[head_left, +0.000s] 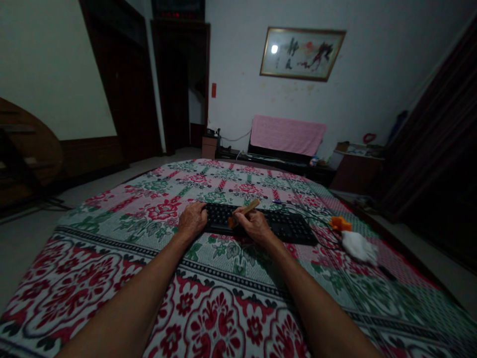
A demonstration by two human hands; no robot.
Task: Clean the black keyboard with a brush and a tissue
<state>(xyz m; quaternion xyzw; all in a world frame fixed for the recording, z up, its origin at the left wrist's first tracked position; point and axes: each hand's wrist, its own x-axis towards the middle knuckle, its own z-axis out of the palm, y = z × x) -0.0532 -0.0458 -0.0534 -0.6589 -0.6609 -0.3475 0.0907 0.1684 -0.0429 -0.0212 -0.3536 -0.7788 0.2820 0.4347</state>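
A black keyboard (286, 226) lies on a bed covered with a red, green and white flowered spread (208, 308). My left hand (192, 220) grips the keyboard's left end, fingers curled over its edge. My right hand (252, 224) is closed round a wooden-handled brush (245, 211), whose head points down at the keys near the keyboard's left half. A dark cable (316, 216) runs from the keyboard toward the right.
A small orange object (341, 223) and a white cloth (358, 246) lie on the spread right of the keyboard. Beyond the bed stand a low cabinet with a pink cover (286, 135), a framed picture (301, 52) and a dark doorway (179, 89).
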